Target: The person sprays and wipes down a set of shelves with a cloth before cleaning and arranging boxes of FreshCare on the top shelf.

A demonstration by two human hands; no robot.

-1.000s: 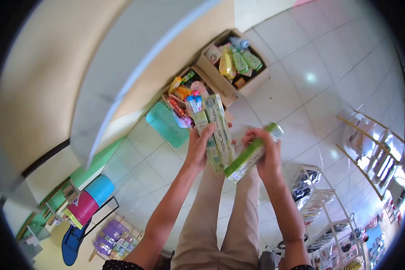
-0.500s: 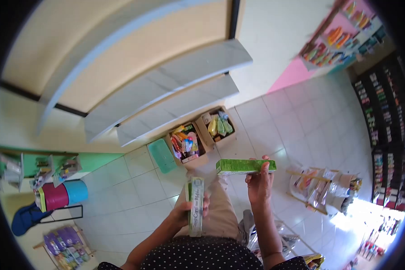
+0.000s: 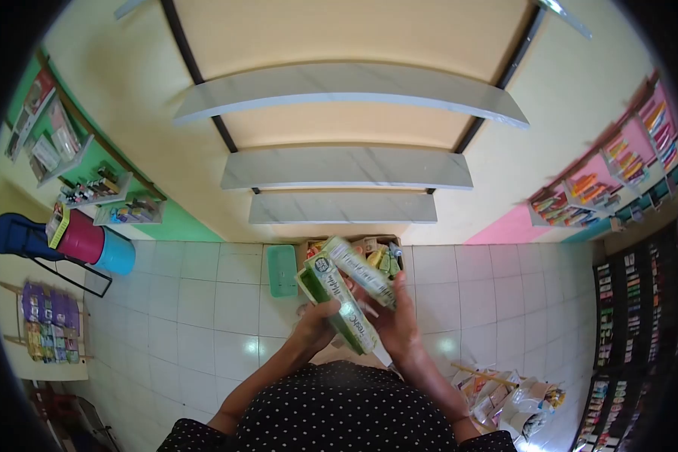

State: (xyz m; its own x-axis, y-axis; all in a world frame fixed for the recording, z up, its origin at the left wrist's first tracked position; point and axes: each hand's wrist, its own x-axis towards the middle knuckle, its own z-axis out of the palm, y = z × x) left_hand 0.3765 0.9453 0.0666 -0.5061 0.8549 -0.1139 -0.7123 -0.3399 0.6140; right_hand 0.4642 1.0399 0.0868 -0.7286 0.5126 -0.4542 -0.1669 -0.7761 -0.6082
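Note:
My left hand point(image 3: 315, 325) is closed around a long green-and-white toothpaste box point(image 3: 343, 305), tilted with its printed face up. In my right hand point(image 3: 399, 325) is a second toothpaste box point(image 3: 358, 270), paler on the side that shows. The two boxes lie slanted almost side by side in front of my chest, and the left one overlaps part of the right. Below them, partly hidden, a carton point(image 3: 391, 260) of packaged goods stands on the floor at the wall.
Ahead, marbled grey shelves point(image 3: 346, 166) are fixed to the wall. A green plastic basket point(image 3: 282, 271) sits on the tiled floor left of the carton. Stocked shelves line both sides, with a blue bucket point(image 3: 117, 252) at left and a bundle of wrapped goods point(image 3: 497, 395) at lower right.
My view has turned to face the shelves squarely. Both hands have come together, bringing the two boxes from apart to close beside each other.

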